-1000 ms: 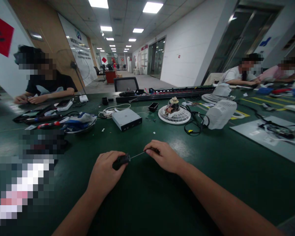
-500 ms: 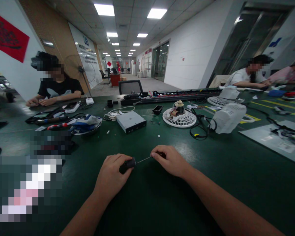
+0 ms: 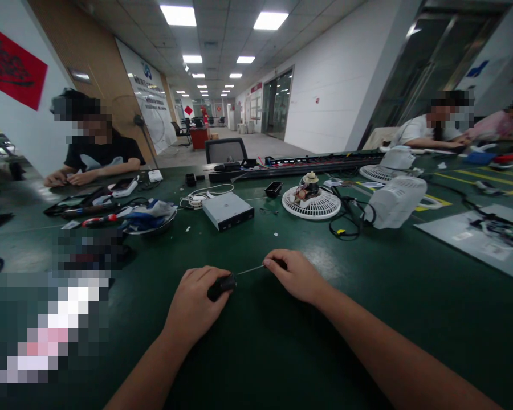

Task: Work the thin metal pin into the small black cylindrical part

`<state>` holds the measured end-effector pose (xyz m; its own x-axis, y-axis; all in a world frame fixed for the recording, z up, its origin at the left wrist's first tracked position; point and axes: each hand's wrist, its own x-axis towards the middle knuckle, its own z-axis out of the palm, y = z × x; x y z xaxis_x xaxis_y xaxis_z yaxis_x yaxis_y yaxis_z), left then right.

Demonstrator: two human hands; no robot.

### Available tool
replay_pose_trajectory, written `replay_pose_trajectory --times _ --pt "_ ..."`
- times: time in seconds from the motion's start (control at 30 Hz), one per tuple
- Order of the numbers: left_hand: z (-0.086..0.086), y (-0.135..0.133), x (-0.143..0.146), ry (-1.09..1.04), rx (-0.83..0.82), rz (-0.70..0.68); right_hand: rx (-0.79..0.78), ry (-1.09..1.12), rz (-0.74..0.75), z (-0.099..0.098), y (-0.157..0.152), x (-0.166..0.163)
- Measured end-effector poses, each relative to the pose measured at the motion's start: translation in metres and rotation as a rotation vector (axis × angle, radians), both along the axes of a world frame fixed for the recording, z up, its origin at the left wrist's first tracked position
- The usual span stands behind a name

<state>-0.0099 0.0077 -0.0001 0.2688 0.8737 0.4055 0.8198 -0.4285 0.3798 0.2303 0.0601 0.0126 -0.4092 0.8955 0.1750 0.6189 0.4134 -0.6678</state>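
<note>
Left hand curled round black handle of a small screwdriver, fingers closed on it, near the near edge of the green tabletop, about mid-width. Thin metal shaft runs up-right from handle to the right hand. Right hand's fingertips pinched narrow at shaft tip, w/ a small dark item under them; can't tell what it is. Both hands rest low on the mat, forearms coming in from the near edge.

Beyond hands, toward table centre: grey drive box, flat on top, coiled white cable just beside its left-far corner. Right of box: white fan grille lying flat w/ motor sitting on it, black cord looped near, then white fan housing tipped on its side. Small black tray btwn box and grille, further back.

Left side: metal dish heaped w/ cloth and bits, red-handled tool just beside it. Far edge: long black power strip. Far-left corner: a co-worker in black shirt, hands on table. Far-right: two more people seated, well apart from the hands.
</note>
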Motion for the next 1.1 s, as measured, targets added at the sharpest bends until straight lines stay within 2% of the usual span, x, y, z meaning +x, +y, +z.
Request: replay_pose_trajectory --times 0.13,0.27,0.37,0.43,0.53,0.67,0.8,0.93,1.1 --pt "-0.001 0.0 0.0 0.006 -0.011 -0.022 -0.072 0.02 0.086 0.001 -0.001 -0.001" --pt "-0.003 0.001 0.0 0.02 0.001 -0.025 -0.011 -0.024 0.021 0.003 -0.003 -0.004" --pt "-0.002 0.0 0.001 0.021 0.002 -0.013 -0.01 -0.062 0.028 0.003 -0.004 -0.005" --pt "-0.001 0.0 0.001 0.017 0.012 0.007 0.01 -0.053 -0.036 0.002 -0.002 -0.004" --pt "0.001 0.0 0.001 0.004 0.022 0.066 0.037 -0.059 -0.214 -0.001 0.003 0.001" --pt "0.001 0.0 0.0 0.002 -0.008 0.11 -0.049 -0.01 -0.337 0.0 0.008 0.006" --pt "0.001 0.001 0.0 0.016 -0.038 0.093 -0.112 0.072 -0.25 0.001 0.002 0.001" --pt "-0.001 0.001 0.001 0.034 -0.06 0.014 0.016 -0.094 -0.223 -0.003 -0.007 -0.018" --pt "-0.002 0.0 0.001 0.039 -0.09 -0.058 -0.019 -0.063 -0.089 -0.011 -0.008 -0.037"
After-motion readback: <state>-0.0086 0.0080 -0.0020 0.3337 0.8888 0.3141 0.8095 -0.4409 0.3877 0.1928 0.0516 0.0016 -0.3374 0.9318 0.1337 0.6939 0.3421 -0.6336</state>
